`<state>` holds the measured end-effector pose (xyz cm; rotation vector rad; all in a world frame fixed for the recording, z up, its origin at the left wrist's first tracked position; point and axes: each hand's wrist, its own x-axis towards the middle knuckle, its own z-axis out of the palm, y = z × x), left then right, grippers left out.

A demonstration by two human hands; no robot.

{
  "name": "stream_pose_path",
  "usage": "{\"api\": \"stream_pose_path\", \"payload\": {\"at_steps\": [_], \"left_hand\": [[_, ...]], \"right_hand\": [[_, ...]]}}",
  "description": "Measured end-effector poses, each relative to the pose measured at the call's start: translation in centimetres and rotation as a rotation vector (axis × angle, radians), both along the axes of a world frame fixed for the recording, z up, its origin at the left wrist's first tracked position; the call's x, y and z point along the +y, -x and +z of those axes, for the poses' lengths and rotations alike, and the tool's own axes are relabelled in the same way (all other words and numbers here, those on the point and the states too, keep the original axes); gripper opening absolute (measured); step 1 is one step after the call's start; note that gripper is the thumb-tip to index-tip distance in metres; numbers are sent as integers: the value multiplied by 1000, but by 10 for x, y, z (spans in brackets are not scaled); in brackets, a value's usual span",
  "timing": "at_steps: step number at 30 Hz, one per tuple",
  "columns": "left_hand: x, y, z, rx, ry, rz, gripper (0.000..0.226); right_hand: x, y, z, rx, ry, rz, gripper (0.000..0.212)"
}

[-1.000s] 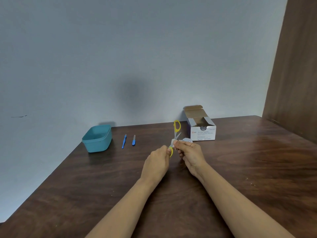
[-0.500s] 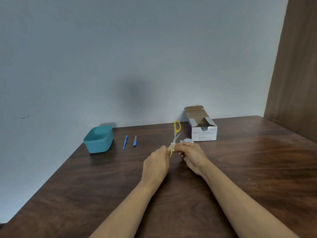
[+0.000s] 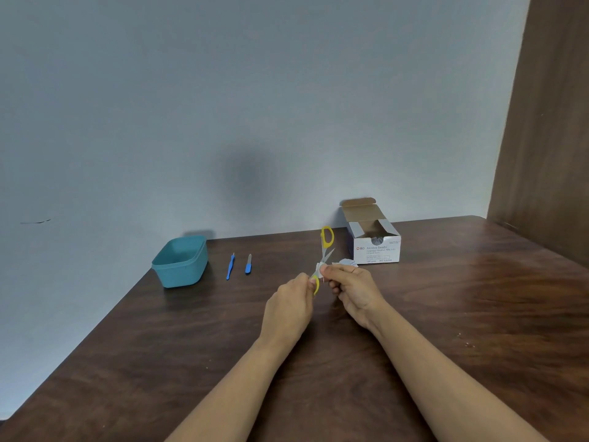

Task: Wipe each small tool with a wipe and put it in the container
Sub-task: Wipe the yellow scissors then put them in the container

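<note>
Barely anything has moved: the right hand still pinches the wipe against the scissors, and the left hand grips their lower yellow loop. Wiping seems unfinished. The container stands well left, with two blue tools waiting beside it.

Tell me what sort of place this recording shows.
Likely a plain indoor room with a makeshift tool-cleaning station, not clearly a clinic: a dark wooden table against a bare grey wall, an open box of alcohol swabs, a teal container, and yellow-handled scissors held with a wipe.
</note>
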<state>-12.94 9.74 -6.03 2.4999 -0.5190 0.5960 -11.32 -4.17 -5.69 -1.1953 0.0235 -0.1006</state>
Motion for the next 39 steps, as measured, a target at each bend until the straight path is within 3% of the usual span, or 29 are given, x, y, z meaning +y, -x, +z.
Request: {"api": "stream_pose_path", "payload": {"at_steps": [12, 22, 26, 28, 33, 39], "left_hand": [[0, 0, 2, -4, 36, 48, 31], [0, 1, 1, -50, 46, 48, 30], [3, -5, 1, -27, 185, 80, 34], [5, -7, 1, -4, 234, 106, 34], [3, -5, 0, -14, 191, 67, 38], [2, -3, 0, -12, 117, 31, 40]], "right_hand": [[-1, 5, 4, -1, 167, 53, 8], [-1, 6, 5, -29, 216, 71, 25], [0, 6, 4, -54, 292, 92, 27], [1, 4, 2, -35, 239, 44, 24], [-1, 0, 0, 43, -114, -69, 1], [0, 2, 0, 43, -77, -40, 9]]}}
